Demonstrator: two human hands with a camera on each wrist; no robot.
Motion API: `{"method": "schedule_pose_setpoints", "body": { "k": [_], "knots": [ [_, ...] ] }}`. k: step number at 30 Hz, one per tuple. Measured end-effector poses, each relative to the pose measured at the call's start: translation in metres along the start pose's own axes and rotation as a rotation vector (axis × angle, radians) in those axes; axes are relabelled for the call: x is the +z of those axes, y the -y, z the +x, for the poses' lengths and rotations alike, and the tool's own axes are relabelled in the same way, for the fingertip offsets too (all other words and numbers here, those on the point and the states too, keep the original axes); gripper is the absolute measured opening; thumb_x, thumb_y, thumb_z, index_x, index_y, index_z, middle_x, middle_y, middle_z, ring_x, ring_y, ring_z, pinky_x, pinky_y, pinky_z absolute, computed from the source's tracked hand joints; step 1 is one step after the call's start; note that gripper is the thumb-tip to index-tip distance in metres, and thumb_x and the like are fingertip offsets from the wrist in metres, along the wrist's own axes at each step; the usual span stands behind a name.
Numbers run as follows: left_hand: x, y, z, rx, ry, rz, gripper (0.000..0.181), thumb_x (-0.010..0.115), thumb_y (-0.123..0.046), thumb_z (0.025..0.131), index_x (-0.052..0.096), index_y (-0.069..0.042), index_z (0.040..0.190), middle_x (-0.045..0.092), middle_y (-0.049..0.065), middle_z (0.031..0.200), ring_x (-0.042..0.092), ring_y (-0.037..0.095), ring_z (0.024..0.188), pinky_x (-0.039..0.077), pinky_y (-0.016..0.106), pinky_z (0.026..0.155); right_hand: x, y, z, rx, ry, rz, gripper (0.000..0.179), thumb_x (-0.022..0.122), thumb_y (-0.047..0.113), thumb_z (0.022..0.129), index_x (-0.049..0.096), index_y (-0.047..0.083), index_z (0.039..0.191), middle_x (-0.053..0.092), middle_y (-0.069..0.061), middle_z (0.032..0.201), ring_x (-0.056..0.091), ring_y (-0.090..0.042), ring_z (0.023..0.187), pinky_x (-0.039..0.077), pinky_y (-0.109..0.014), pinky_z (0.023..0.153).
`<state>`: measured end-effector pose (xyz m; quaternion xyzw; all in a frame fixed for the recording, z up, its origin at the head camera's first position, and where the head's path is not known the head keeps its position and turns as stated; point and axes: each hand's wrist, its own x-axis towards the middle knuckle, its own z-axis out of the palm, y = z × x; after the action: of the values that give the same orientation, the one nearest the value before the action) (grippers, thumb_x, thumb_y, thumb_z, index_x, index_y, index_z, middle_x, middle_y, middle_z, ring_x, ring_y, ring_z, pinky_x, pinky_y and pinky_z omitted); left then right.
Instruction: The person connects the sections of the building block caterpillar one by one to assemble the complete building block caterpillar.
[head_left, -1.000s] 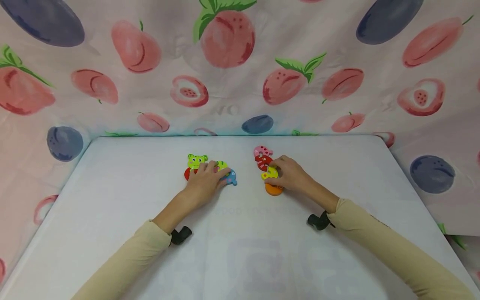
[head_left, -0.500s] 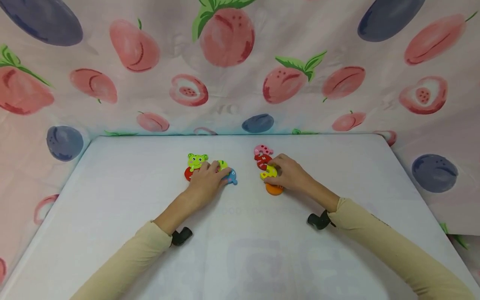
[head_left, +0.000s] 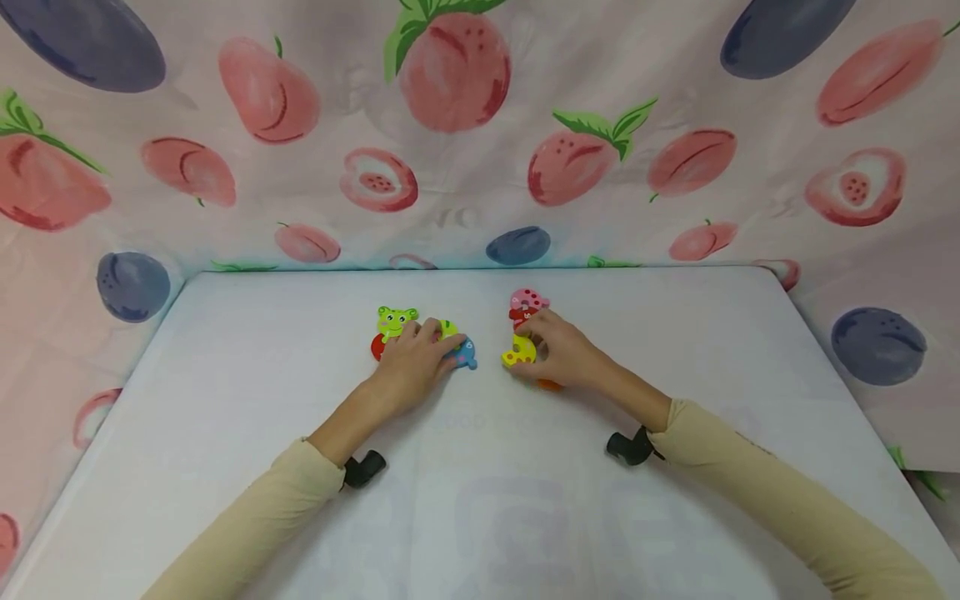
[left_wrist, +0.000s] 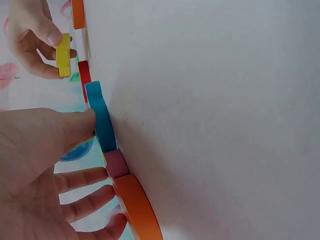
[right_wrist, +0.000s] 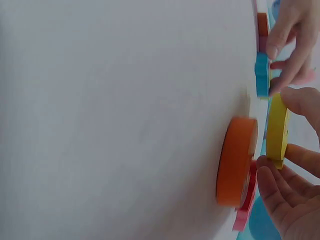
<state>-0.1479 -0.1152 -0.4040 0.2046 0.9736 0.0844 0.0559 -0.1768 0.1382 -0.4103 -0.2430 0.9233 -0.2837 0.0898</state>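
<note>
My right hand [head_left: 566, 350] pinches a flat yellow puzzle piece [head_left: 519, 351] with dark spots between thumb and fingers. In the right wrist view, this yellow piece [right_wrist: 276, 130] is raised above the table. My left hand [head_left: 408, 362] lies over a row of joined animal-like pieces, thumb and index finger on the blue piece [head_left: 466, 353]. The other fingers touch the pink piece [left_wrist: 116, 164] and the orange piece [left_wrist: 140, 207]. A green smiling head piece [head_left: 395, 320] and a red piece [head_left: 377, 346] show beyond this hand. Parts of the row are hidden beneath it.
Near the right hand lie a pink spotted piece [head_left: 528, 299], a red piece [head_left: 522, 316] and a mostly covered orange piece [head_left: 550, 385]. The white table [head_left: 480, 483] ends at a fruit-print curtain [head_left: 465, 167]. Black wrist cameras hang under both sleeves.
The right hand has lifted the yellow piece out from between the red and orange pieces and moved it slightly left. My left hand has hardly moved.
</note>
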Motion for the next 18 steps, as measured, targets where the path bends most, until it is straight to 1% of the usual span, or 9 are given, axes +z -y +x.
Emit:
{"method": "schedule_pose_setpoints", "body": {
  "k": [6,11,13,18],
  "knots": [
    [-0.001,-0.001,0.001,-0.017,0.014,0.000,0.046,0.057,-0.040,0.096,0.051,-0.029,0.141,0.049,0.010,0.128,0.044,0.031,0.115,0.049,0.044,0.083,0.008,0.012,0.001,-0.072,-0.006,0.001,0.051,0.080,0.031,0.078,0.063,0.004,0.118,0.056,-0.010,0.114,0.055,-0.019,0.091,0.050,-0.025,0.076],
    [0.000,-0.001,0.003,-0.013,0.005,0.020,0.045,0.056,-0.042,0.097,0.052,-0.030,0.140,0.050,0.010,0.124,0.045,0.030,0.111,0.049,0.042,0.078,0.018,0.022,0.006,-0.066,0.007,0.026,0.051,0.080,0.031,0.078,0.062,0.004,0.117,0.057,-0.010,0.113,0.057,-0.020,0.093,0.050,-0.024,0.075],
    [0.001,0.000,0.003,-0.008,-0.001,0.028,0.045,0.056,-0.042,0.096,0.052,-0.030,0.140,0.050,0.009,0.122,0.045,0.030,0.109,0.048,0.041,0.076,0.023,0.025,0.007,-0.061,0.009,0.025,0.050,0.080,0.033,0.078,0.063,0.005,0.117,0.057,-0.008,0.112,0.056,-0.018,0.092,0.049,-0.022,0.074],
    [0.001,0.000,0.004,-0.002,0.000,0.036,0.046,0.057,-0.041,0.096,0.052,-0.030,0.140,0.051,0.009,0.121,0.045,0.029,0.107,0.049,0.041,0.075,0.030,0.034,0.011,-0.083,-0.005,0.010,0.049,0.081,0.035,0.078,0.064,0.007,0.114,0.056,-0.006,0.108,0.054,-0.016,0.088,0.048,-0.020,0.072]
  ]
}}
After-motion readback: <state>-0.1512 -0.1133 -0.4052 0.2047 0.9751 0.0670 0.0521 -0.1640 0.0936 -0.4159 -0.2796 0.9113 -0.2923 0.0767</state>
